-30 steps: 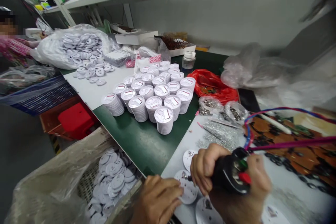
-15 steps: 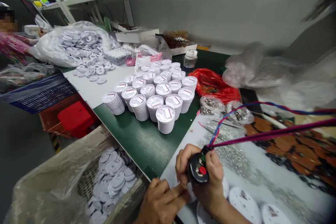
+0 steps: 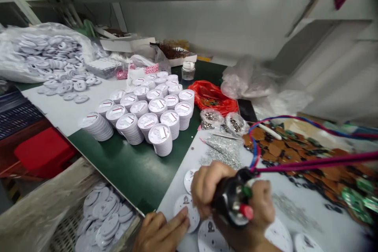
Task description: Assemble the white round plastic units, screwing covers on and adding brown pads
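My right hand (image 3: 206,189) is wrapped round a black electric screwdriver (image 3: 232,199) with a red button and red, blue and magenta cords at its top. Its tip is hidden beneath the hand. My left hand (image 3: 162,230) lies palm down at the table edge, its index and middle fingers stretched onto a round white disc (image 3: 189,208). More white discs (image 3: 210,238) lie under and beside my right hand. Small silvery screws (image 3: 224,151) are heaped on the pale work surface just beyond it.
Stacks of white round parts (image 3: 161,138) stand on the green tabletop (image 3: 130,169). A red bag (image 3: 212,96) and two bags of metal pieces (image 3: 211,118) sit beyond the screws. Brown pieces (image 3: 274,147) spread at right. A lined crate (image 3: 67,208) holds discs at lower left.
The view has swung right. My hands have moved apart, and my left fingers now rest on a disc. The screwdriver is tilted differently in my right hand.
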Available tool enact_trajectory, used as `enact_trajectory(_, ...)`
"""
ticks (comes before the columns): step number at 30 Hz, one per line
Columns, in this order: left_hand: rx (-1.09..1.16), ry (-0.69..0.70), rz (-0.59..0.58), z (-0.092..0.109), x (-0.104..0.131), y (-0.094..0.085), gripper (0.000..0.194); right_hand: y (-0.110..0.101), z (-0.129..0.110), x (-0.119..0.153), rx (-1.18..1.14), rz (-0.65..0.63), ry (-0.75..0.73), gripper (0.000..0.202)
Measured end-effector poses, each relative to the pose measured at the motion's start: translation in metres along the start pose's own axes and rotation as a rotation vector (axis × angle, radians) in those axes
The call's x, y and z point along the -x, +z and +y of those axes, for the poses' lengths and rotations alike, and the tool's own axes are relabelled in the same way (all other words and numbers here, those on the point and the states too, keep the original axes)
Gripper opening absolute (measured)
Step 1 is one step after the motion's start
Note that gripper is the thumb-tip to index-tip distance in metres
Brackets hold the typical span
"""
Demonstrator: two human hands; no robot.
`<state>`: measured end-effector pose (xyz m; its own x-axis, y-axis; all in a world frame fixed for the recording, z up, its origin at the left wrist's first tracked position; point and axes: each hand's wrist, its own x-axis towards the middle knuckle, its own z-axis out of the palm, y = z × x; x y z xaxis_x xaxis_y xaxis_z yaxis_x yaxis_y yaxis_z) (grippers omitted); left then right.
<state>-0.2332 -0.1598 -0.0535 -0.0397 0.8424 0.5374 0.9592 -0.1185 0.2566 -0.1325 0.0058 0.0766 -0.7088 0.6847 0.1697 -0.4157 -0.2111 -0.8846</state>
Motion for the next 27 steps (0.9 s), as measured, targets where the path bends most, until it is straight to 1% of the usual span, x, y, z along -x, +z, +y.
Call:
enact_trajectory(2, 0.026, 0.039, 0.051, -0.003, -0.003, -0.001, 0.034, -0.015, -0.009, -0.007, 0.022, 0.069, -0.056, 0.07)
enact_trajectory(4, 0.078, 0.047, 0.054, -0.005, -0.01, -0.004, 0.032, -0.031, -0.01, -0.015, 0.04, 0.136, -0.105, 0.065)
enact_trajectory(7, 0.166, -0.003, 0.0, -0.005, -0.026, -0.012, 0.032, -0.048, 0.002, -0.024, 0.008, 0.188, -0.119, 0.06)
enact_trajectory(9, 0.227, -0.05, -0.009, -0.003, -0.04, -0.016, 0.033, -0.053, 0.012, -0.027, -0.023, 0.205, -0.118, 0.062)
enact_trajectory(12, 0.294, -0.097, -0.005, 0.0, -0.06, -0.017, 0.031, -0.053, 0.022, -0.03, -0.032, 0.199, -0.105, 0.062)
enact_trajectory(14, 0.308, -0.118, 0.007, 0.001, -0.071, -0.015, 0.03, -0.052, 0.023, -0.03, -0.027, 0.183, -0.09, 0.061)
enact_trajectory(16, 0.313, -0.156, 0.016, 0.0, -0.08, -0.012, 0.03, -0.05, 0.017, -0.028, -0.029, 0.176, -0.087, 0.062)
enact_trajectory(18, 0.327, -0.193, -0.001, 0.0, -0.088, -0.007, 0.03, -0.047, 0.008, -0.026, -0.038, 0.169, -0.102, 0.062)
enact_trajectory(21, 0.317, -0.23, -0.073, 0.001, -0.102, 0.001, 0.03, -0.041, -0.007, -0.023, -0.056, 0.154, -0.116, 0.064)
enact_trajectory(23, 0.298, -0.229, -0.113, 0.004, -0.111, 0.007, 0.029, -0.037, -0.014, -0.022, -0.074, 0.143, -0.108, 0.064)
enact_trajectory(26, 0.288, -0.194, -0.131, 0.008, -0.122, 0.014, 0.01, -0.033, -0.02, -0.02, -0.086, 0.119, -0.107, 0.063)
enact_trajectory(27, 0.294, -0.185, -0.127, 0.008, -0.124, 0.015, 0.007, -0.033, -0.021, -0.019, -0.083, 0.113, -0.11, 0.062)
